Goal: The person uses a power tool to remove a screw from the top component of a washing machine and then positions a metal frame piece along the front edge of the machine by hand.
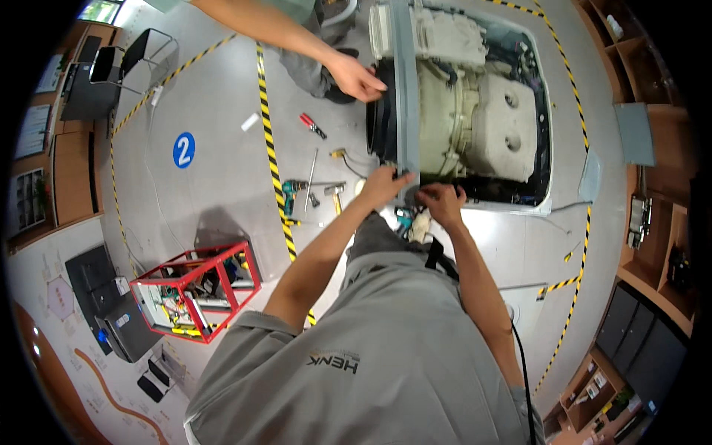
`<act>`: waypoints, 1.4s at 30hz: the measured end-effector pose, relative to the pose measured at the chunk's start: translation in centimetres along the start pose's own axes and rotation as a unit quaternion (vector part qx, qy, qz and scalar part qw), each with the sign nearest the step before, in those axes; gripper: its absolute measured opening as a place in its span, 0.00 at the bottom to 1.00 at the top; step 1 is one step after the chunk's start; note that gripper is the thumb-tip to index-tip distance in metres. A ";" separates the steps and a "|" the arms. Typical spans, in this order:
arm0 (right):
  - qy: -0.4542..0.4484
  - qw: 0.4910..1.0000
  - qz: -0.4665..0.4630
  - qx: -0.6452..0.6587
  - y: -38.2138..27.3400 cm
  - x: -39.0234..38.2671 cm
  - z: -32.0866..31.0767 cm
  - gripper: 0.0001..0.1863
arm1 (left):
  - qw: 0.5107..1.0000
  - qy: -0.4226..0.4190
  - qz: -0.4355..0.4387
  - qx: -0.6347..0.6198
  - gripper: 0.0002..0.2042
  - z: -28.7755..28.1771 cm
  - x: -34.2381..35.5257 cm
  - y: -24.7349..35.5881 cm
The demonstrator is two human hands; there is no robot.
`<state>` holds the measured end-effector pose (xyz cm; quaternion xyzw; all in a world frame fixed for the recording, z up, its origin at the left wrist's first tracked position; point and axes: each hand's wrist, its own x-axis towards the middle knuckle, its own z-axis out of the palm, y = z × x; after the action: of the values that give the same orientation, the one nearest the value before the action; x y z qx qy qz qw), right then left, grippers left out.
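Observation:
An opened washing machine [504,126] stands ahead of me, showing a pale drum tub [439,111] and a light grey counterweight block [493,148]. A long grey metal panel [406,81], seen edge-on, runs along its left side. My left hand [381,187] is closed on the panel's near end, fingertips over the edge. Just right of that end, my right hand [443,205] has its fingers curled in beside the machine's near corner; what they grip is too small to make out. From the far left a co-worker's hand [357,78] reaches to the panel beside a black round rim [380,111].
Tools lie on the floor at left: a teal power drill [291,194], red-handled pliers [313,124], a long screwdriver [311,174] and a hammer [337,199]. A red-framed appliance [196,289] stands at lower left. Black-and-yellow tape [268,133] marks the floor; shelves [645,67] line the right.

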<state>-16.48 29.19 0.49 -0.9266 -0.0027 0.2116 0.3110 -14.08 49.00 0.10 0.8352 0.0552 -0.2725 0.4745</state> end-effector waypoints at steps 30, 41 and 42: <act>-0.027 1.000 0.015 -0.008 -0.2 0.2 -0.1 0.13 | 0.997 -0.015 -0.012 -0.081 0.23 -1.0 -1.6 -0.8; -0.008 1.000 0.000 0.008 0.2 0.1 0.1 0.13 | 0.997 -0.031 -0.042 -0.057 0.23 -1.0 -1.3 -0.6; -0.008 1.000 -0.001 0.009 0.1 0.2 0.0 0.13 | 0.997 -0.029 -0.038 -0.061 0.23 -1.0 -1.3 -0.6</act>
<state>-16.34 29.15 0.38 -0.9219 -0.0039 0.2186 0.3199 -14.95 50.38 0.66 0.7940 0.0898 -0.3106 0.5148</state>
